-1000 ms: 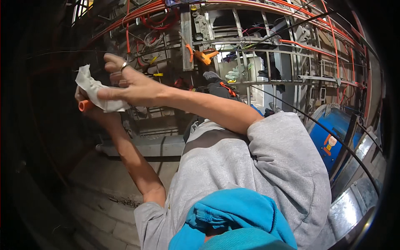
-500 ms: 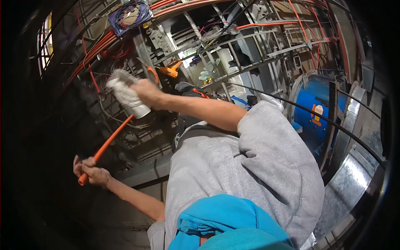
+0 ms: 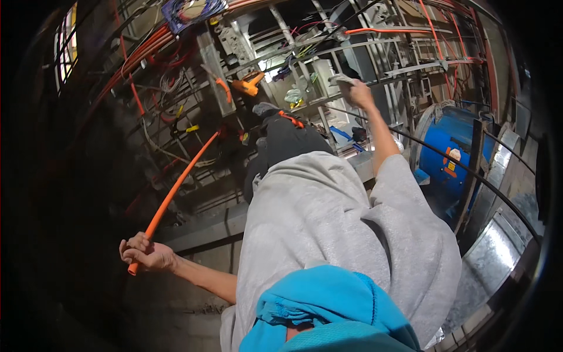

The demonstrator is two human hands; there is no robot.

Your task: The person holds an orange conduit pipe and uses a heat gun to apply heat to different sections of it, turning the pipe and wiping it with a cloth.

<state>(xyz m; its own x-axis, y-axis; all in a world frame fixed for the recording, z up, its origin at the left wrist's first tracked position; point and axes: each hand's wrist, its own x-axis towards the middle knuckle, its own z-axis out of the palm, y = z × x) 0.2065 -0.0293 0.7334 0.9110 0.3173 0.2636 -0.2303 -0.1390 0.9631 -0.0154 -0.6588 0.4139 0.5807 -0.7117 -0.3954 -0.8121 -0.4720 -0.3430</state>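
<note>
My left hand (image 3: 148, 252) is closed around the lower end of a bright orange flexible tube (image 3: 180, 183). The tube slants up and to the right from my fist, its far tip near the dark metalwork. Off to the upper right, my right hand (image 3: 359, 95) reaches out on a stretched arm, its fingers closed around a pale whitish object (image 3: 342, 80). That object is small and partly hidden by the hand, so its kind is not clear. An orange-yellow pistol-shaped tool (image 3: 249, 85) lies on the metal framing between the two hands.
A ladder-like metal frame (image 3: 381, 73) crosses the upper area, with orange conduits (image 3: 387, 29) along it. A black cable (image 3: 422, 151) runs diagonally on the right, past a blue drum (image 3: 451, 141). Coiled wires in a purple crate (image 3: 190, 13) sit at the upper left.
My right hand has swung away from the tube, up and to the right, with the whitish object. The tube's upper end is now uncovered. My left hand has shifted slightly right, still holding the tube.
</note>
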